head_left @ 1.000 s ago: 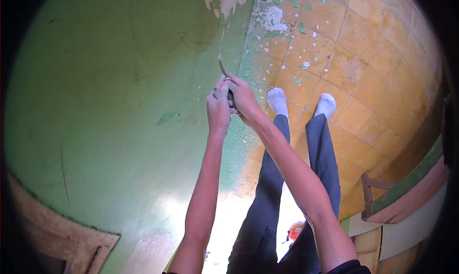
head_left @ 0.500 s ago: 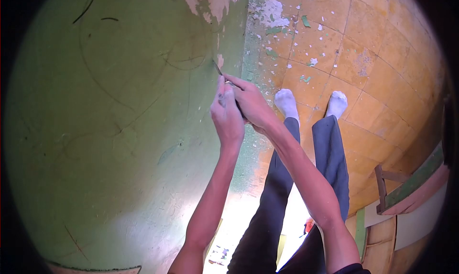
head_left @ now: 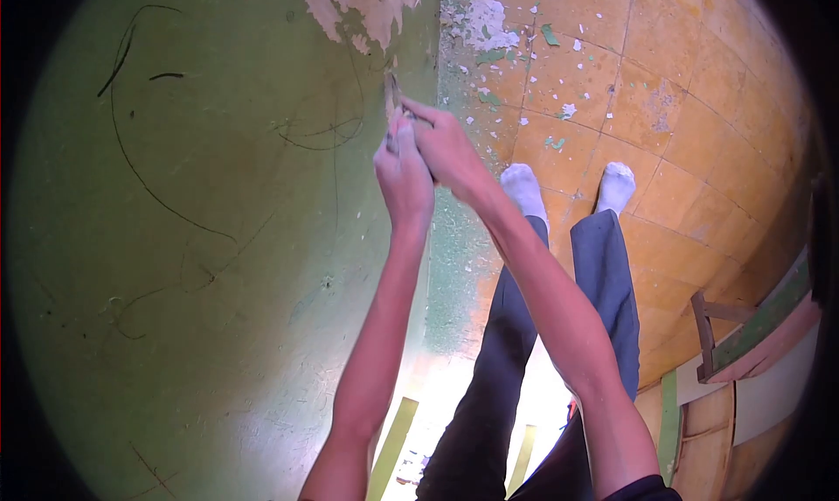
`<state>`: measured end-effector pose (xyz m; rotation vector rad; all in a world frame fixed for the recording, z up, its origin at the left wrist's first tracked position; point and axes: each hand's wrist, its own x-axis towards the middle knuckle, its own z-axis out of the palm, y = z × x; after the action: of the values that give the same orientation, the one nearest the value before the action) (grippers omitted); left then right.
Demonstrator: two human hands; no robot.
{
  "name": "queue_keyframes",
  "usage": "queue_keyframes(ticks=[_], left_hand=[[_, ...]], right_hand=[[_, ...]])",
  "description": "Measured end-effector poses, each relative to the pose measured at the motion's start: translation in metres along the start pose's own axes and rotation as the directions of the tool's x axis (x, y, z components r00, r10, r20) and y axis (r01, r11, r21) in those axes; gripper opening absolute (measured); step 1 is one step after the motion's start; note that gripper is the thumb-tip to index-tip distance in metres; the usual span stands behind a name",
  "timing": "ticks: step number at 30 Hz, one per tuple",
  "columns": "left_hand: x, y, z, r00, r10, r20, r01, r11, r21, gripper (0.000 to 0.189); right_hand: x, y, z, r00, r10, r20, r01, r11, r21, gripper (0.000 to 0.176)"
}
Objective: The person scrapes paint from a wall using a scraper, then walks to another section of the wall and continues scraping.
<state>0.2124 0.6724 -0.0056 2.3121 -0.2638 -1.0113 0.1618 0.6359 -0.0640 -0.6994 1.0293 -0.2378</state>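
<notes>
Both hands are raised together against the green painted wall [head_left: 218, 239]. The left hand [head_left: 402, 173] is curled into a closed grip. The right hand [head_left: 446, 147] is wrapped just beside and partly over it, forefinger stretched forward. Between them they clasp a thin grey metal scraper blade [head_left: 392, 90]. Only its tip shows above the knuckles; the handle is hidden inside the fists.

The blade tip lies against the wall, just below the pale bare patch of stripped plaster [head_left: 367, 3] at the top of the view. Its exact contact point is too small to tell.

Thin dark curved scratch lines [head_left: 131, 151] run across the paint to the left of the hands.

Below the wall, the yellow square-tiled floor [head_left: 699, 90] carries scattered green and white paint flakes [head_left: 489, 24], thickest along the wall foot.

The person's two feet in white socks [head_left: 524, 191] stand on the tiles near the wall, under grey trouser legs [head_left: 603, 274]. The right forearm crosses in front of one leg.

A brown wooden frame [head_left: 717, 335] stands at the right edge, well apart from the hands.
</notes>
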Motion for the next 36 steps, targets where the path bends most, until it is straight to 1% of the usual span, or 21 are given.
queue_keyframes(ticks=[2,4,6,7,9,12,13,15,16,18,19,21,22,25,26,27,28,30,32,33,36], left_hand=[[0.017,0.0,0.009,1.0,-0.023,0.02,0.022,0.998,0.057,0.052],[0.006,0.004,0.011,1.0,0.011,-0.014,-0.01,0.999,0.033,0.052],[-0.026,0.009,0.009,0.988,0.112,-0.111,-0.122,0.989,-0.088,0.051],[-0.025,0.016,0.01,0.988,0.127,-0.089,-0.136,0.984,-0.114,0.05],[-0.021,0.024,0.004,0.988,0.147,-0.046,-0.153,0.976,-0.155,0.049],[0.029,0.016,0.016,0.993,0.115,0.032,-0.112,0.991,-0.075,0.05],[0.041,0.019,0.022,0.994,0.101,0.05,-0.098,0.994,-0.055,0.05],[0.027,0.016,0.025,0.99,0.136,-0.037,-0.138,0.988,-0.071,0.051],[0.017,0.019,0.026,0.985,0.155,-0.079,-0.162,0.984,-0.08,0.051],[-0.015,0.027,0.016,0.985,0.135,-0.103,-0.151,0.975,-0.164,0.051],[-0.024,0.029,0.014,0.986,0.121,-0.113,-0.143,0.968,-0.205,0.051],[-0.005,0.015,0.014,0.986,0.14,-0.088,-0.146,0.987,-0.065,0.046],[0.009,0.011,0.016,0.991,0.112,-0.067,-0.112,0.994,0.004,0.045],[0.042,0.008,0.023,0.999,0.05,-0.021,-0.045,0.983,0.18,0.044],[0.045,0.006,0.025,0.999,0.04,-0.02,-0.035,0.976,0.214,0.043],[0.041,-0.003,0.026,0.974,0.205,-0.093,-0.183,0.962,0.203,0.041],[0.032,-0.01,0.028,0.916,0.364,-0.167,-0.329,0.922,0.201,0.04],[0.017,-0.015,0.025,0.906,0.363,-0.218,-0.344,0.931,0.122,0.038],[-0.003,0.028,0.019,0.992,0.053,-0.118,-0.057,0.998,-0.033,0.037],[0.011,0.026,0.02,0.998,-0.021,-0.063,0.024,0.998,0.051,0.05],[0.049,0.017,0.034,1.0,-0.003,-0.015,0.007,0.974,0.226,0.051]], right_hand=[[-0.001,-0.009,-0.008,0.997,0.074,0.014,-0.075,0.997,0.02,0.052],[-0.013,-0.025,-0.014,0.992,0.113,0.054,-0.113,0.994,-0.005,0.052],[-0.039,-0.038,-0.014,0.986,0.111,0.124,-0.101,0.991,-0.082,0.052],[-0.035,-0.032,-0.011,0.998,-0.012,0.066,0.019,0.995,-0.095,0.051],[-0.021,-0.012,0.001,0.968,-0.248,-0.042,0.24,0.961,-0.135,0.05],[0.027,-0.017,-0.009,0.991,-0.115,-0.069,0.104,0.984,-0.148,0.049],[0.026,-0.018,-0.012,0.992,-0.111,-0.064,0.102,0.986,-0.13,0.049],[0.019,-0.023,-0.019,0.993,-0.1,-0.055,0.094,0.991,-0.094,0.049],[0.006,-0.031,-0.019,0.996,-0.085,-0.007,0.084,0.993,-0.085,0.049],[-0.027,-0.043,-0.017,0.995,-0.056,0.087,0.062,0.996,-0.067,0.05],[-0.028,-0.037,-0.011,0.994,-0.067,0.089,0.07,0.997,-0.022,0.05],[-0.012,-0.03,-0.012,0.998,-0.042,0.047,0.043,0.999,-0.03,0.05],[-0.003,-0.029,-0.014,0.999,-0.029,0.027,0.03,0.999,-0.033,0.05],[0.017,-0.036,-0.022,0.985,0.133,0.109,-0.153,0.969,0.195,0.048],[0.014,-0.035,-0.026,0.982,0.132,0.136,-0.155,0.972,0.174,0.048],[0.003,-0.035,-0.03,0.978,0.134,0.159,-0.16,0.974,0.161,0.048],[-0.007,-0.041,-0.031,0.974,0.134,0.184,-0.162,0.976,0.147,0.047],[-0.021,-0.059,-0.024,0.964,0.174,0.201,-0.208,0.965,0.162,0.047],[-0.022,-0.059,-0.025,0.959,0.207,0.192,-0.241,0.955,0.171,0.047],[-0.01,-0.053,-0.028,0.96,0.209,0.185,-0.241,0.956,0.166,0.046],[0.028,-0.039,-0.031,0.977,0.146,0.157,-0.177,0.963,0.205,0.05]])
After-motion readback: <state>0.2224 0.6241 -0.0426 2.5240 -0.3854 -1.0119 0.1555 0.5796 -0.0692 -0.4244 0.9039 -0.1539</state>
